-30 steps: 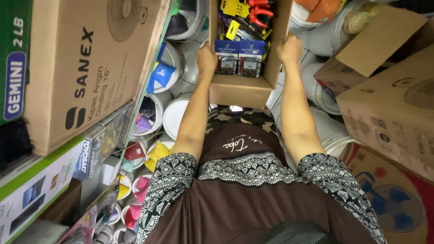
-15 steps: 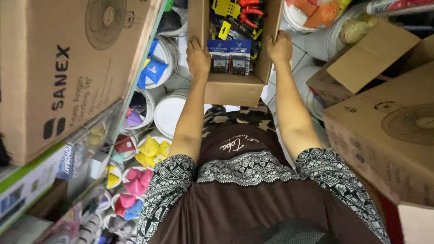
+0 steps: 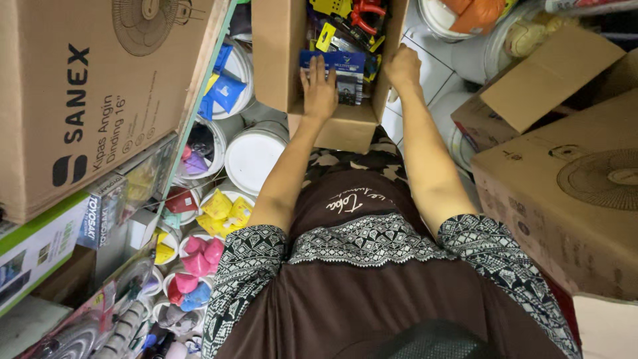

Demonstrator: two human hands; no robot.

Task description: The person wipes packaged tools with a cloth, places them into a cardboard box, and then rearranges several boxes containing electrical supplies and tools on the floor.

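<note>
With your left hand [image 3: 320, 90] flat inside the open cardboard box [image 3: 335, 129] on blue packets [image 3: 340, 65], keep your right hand [image 3: 403, 66] clamped on the 3 o'clock wall.

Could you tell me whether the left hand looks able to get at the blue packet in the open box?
Probably yes: the left hand already rests inside the open cardboard box, fingers at the blue packet, with nothing over it.
</note>
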